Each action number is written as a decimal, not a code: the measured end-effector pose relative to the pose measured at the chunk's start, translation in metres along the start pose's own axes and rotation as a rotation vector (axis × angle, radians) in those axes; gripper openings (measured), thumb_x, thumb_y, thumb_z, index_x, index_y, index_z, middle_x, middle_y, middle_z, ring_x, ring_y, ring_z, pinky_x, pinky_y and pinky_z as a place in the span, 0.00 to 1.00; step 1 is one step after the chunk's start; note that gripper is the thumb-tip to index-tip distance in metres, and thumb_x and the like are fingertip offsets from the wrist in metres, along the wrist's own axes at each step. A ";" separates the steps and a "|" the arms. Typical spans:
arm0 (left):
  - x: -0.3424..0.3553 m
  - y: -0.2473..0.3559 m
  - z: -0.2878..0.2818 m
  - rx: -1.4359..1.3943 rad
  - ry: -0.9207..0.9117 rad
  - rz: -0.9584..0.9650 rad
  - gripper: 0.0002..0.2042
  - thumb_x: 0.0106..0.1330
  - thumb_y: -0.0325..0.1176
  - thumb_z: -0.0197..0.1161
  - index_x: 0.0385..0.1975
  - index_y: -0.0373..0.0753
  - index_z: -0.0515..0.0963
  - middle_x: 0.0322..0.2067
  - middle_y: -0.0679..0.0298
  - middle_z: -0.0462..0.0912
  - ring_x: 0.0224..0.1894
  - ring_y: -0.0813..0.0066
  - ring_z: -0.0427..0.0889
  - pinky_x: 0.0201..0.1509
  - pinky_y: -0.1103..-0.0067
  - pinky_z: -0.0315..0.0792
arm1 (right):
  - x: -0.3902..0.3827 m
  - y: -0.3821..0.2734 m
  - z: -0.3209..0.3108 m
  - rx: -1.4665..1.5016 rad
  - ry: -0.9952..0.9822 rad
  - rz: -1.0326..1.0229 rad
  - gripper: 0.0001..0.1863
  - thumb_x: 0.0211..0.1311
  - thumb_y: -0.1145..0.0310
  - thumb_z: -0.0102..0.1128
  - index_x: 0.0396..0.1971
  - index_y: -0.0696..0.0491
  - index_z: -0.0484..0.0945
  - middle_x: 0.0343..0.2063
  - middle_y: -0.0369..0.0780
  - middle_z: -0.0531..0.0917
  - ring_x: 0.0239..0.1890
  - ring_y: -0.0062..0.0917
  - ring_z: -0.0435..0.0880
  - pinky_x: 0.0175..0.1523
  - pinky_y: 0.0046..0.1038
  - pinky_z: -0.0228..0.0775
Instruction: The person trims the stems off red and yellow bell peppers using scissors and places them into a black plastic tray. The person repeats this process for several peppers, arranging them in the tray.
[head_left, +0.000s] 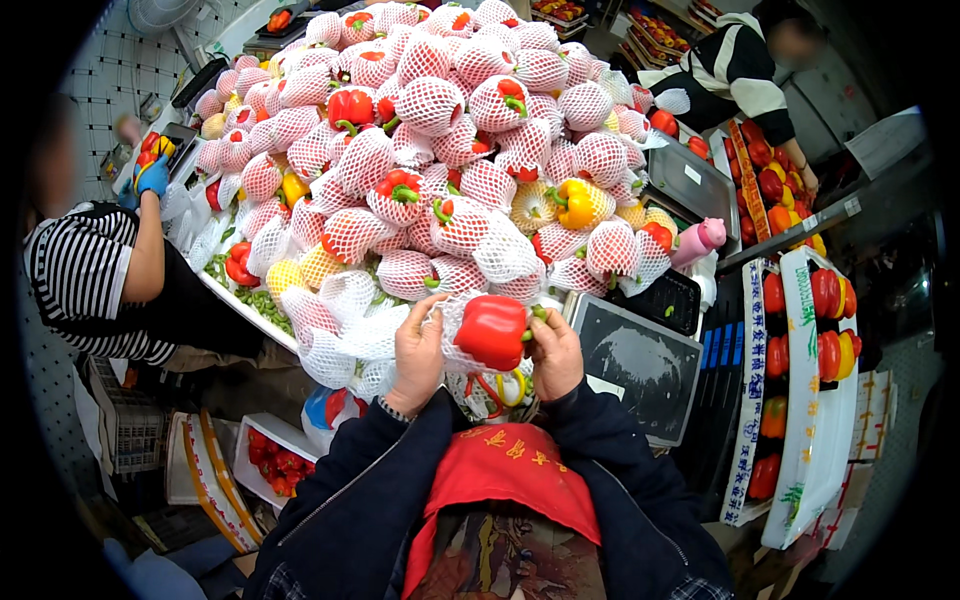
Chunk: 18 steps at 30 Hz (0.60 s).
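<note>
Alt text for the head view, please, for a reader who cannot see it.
Both hands, left hand and right hand, hold a red bell pepper partly in a white foam net sleeve, before a big pile of netted peppers. A scale sits at right.

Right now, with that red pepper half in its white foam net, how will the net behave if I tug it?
The white foam net looks soft and floppy, so it probably stretches rather than tears. The red pepper is glossy and may slide inside it. Both the left hand and right hand grip it, suggesting it needs steadying.
</note>
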<state>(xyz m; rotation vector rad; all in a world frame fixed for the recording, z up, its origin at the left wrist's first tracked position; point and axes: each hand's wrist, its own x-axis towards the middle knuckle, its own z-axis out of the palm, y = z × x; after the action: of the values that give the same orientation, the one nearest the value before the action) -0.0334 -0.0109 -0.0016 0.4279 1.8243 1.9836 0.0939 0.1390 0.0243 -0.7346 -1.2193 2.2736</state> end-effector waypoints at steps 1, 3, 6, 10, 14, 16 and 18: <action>0.002 0.003 -0.009 0.017 -0.040 -0.064 0.10 0.74 0.28 0.54 0.50 0.35 0.79 0.35 0.70 0.80 0.32 0.88 0.73 0.37 0.88 0.68 | 0.000 0.003 -0.004 0.221 0.017 0.064 0.09 0.66 0.72 0.57 0.43 0.58 0.76 0.34 0.35 0.81 0.32 0.21 0.79 0.39 0.23 0.72; 0.014 -0.015 -0.026 -0.172 0.137 -0.159 0.12 0.74 0.28 0.53 0.53 0.36 0.77 0.38 0.67 0.81 0.35 0.81 0.77 0.40 0.82 0.73 | 0.005 0.018 -0.015 0.107 0.016 -0.045 0.11 0.68 0.72 0.53 0.48 0.58 0.76 0.40 0.37 0.82 0.39 0.25 0.82 0.45 0.26 0.74; 0.043 -0.024 -0.061 -0.686 0.251 -0.197 0.15 0.75 0.32 0.52 0.58 0.36 0.73 0.46 0.60 0.81 0.44 0.72 0.81 0.50 0.74 0.77 | 0.007 0.025 -0.037 0.195 -0.085 0.026 0.17 0.73 0.70 0.47 0.57 0.57 0.73 0.50 0.41 0.83 0.52 0.32 0.83 0.58 0.32 0.75; 0.059 -0.029 -0.096 -1.146 0.102 -0.138 0.30 0.74 0.56 0.51 0.63 0.35 0.65 0.60 0.47 0.73 0.64 0.52 0.72 0.68 0.59 0.68 | -0.001 0.013 -0.026 0.478 -0.160 0.222 0.19 0.75 0.66 0.44 0.60 0.58 0.71 0.53 0.42 0.81 0.54 0.28 0.82 0.58 0.32 0.76; 0.020 -0.013 -0.058 -1.041 -0.227 -0.342 0.42 0.64 0.63 0.59 0.68 0.36 0.59 0.65 0.49 0.67 0.66 0.52 0.69 0.69 0.59 0.65 | -0.009 0.026 -0.012 0.294 -0.098 0.185 0.15 0.76 0.66 0.44 0.54 0.57 0.73 0.46 0.38 0.82 0.47 0.23 0.83 0.52 0.29 0.78; -0.003 -0.008 -0.030 -0.819 -0.367 -0.321 0.42 0.62 0.60 0.66 0.67 0.36 0.60 0.63 0.52 0.68 0.65 0.58 0.70 0.69 0.62 0.66 | -0.012 0.034 -0.005 0.181 -0.057 0.192 0.13 0.76 0.66 0.44 0.49 0.57 0.73 0.41 0.36 0.82 0.41 0.21 0.83 0.47 0.27 0.78; -0.019 -0.010 -0.011 -0.562 -0.435 -0.197 0.38 0.64 0.53 0.68 0.66 0.36 0.62 0.60 0.54 0.70 0.63 0.63 0.71 0.68 0.65 0.66 | -0.015 0.043 -0.008 0.076 -0.068 0.223 0.13 0.76 0.63 0.47 0.48 0.56 0.73 0.39 0.36 0.81 0.35 0.21 0.82 0.43 0.28 0.78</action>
<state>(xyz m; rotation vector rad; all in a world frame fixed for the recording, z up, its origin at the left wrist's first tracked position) -0.0213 -0.0290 -0.0121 0.4348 0.9587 1.9632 0.1039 0.1130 -0.0128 -0.8063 -1.1218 2.5303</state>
